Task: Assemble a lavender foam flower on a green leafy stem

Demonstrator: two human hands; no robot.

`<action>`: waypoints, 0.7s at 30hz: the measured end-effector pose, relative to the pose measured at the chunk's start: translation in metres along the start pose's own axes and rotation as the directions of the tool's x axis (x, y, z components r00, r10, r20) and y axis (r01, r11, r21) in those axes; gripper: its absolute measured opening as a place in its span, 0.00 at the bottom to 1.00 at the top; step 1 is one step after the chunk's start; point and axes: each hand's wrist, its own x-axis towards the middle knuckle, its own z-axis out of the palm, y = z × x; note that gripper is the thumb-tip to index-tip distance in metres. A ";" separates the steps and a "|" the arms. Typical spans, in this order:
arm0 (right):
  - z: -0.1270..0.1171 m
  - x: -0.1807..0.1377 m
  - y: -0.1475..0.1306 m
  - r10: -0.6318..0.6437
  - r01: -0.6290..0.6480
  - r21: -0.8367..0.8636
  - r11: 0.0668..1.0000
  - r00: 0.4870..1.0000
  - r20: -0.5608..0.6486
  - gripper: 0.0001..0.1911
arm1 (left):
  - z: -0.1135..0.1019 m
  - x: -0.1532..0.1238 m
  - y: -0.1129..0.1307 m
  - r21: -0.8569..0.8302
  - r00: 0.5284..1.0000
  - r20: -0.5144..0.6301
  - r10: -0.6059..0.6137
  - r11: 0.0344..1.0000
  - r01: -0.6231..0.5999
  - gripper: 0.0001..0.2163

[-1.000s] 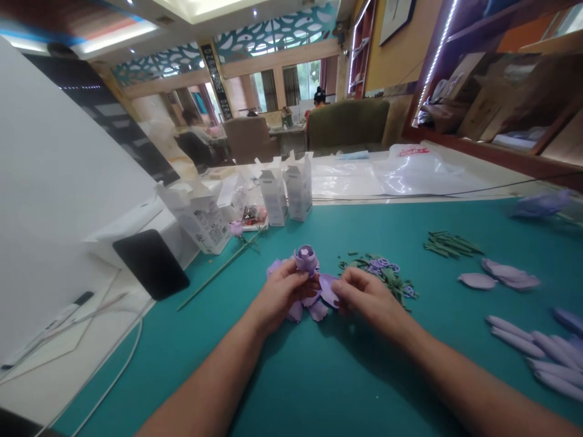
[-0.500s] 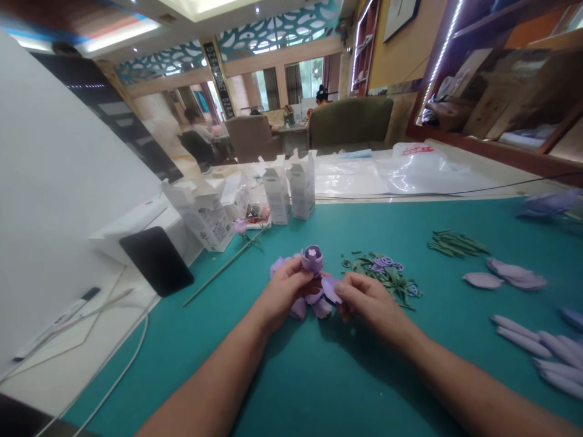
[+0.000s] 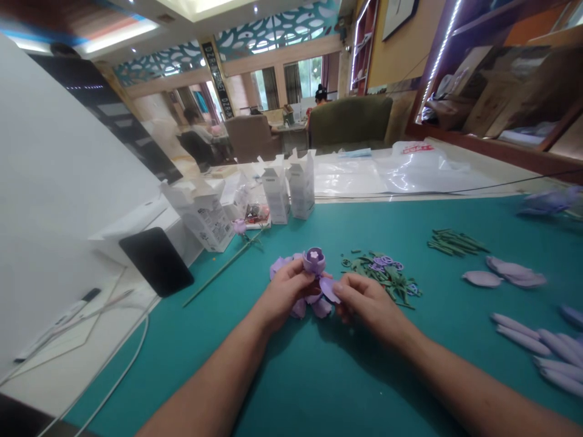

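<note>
My left hand [image 3: 283, 295] is closed on a light purple artificial flower head [image 3: 314, 260], cup-shaped with a pale star-like centre facing up. Between the thumb and fingers of my right hand [image 3: 361, 297] is a single purple petal [image 3: 330, 289]. The petal's other end meets the underside of the flower head, though I cannot tell whether it is joined there. More loose purple petals [image 3: 322, 308] lie on the green mat beneath and behind my hands. Just beyond my right hand is a pile of green leaf pieces [image 3: 385, 273] mixed with purple rings [image 3: 386, 263].
Green stems [image 3: 456, 242], flat petals [image 3: 514, 272] and long purple pieces [image 3: 542, 346] lie on the right of the green mat [image 3: 346, 388]. A long-stemmed purple flower [image 3: 223, 267] lies left, near a black tablet [image 3: 156, 261]. White boxes [image 3: 302, 185] stand behind. People sit in the background.
The flower head in my left hand has tilted and shifted very slightly to the right. The petal in my right hand has moved slightly left. Otherwise the scene is the same.
</note>
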 end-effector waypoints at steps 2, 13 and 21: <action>0.000 -0.001 -0.001 0.001 -0.001 -0.009 1.000 1.000 -0.006 0.23 | 0.000 0.000 0.000 0.007 1.000 0.003 0.004 1.000 -0.004 0.18; 0.002 -0.003 -0.002 0.006 -0.009 -0.060 0.998 0.999 -0.039 0.20 | -0.002 0.002 -0.001 0.046 0.999 0.039 0.021 0.999 -0.023 0.18; 0.003 -0.004 -0.002 0.006 -0.010 -0.088 0.996 0.999 -0.052 0.20 | 0.002 0.000 0.002 0.056 0.999 0.037 0.027 0.998 -0.029 0.19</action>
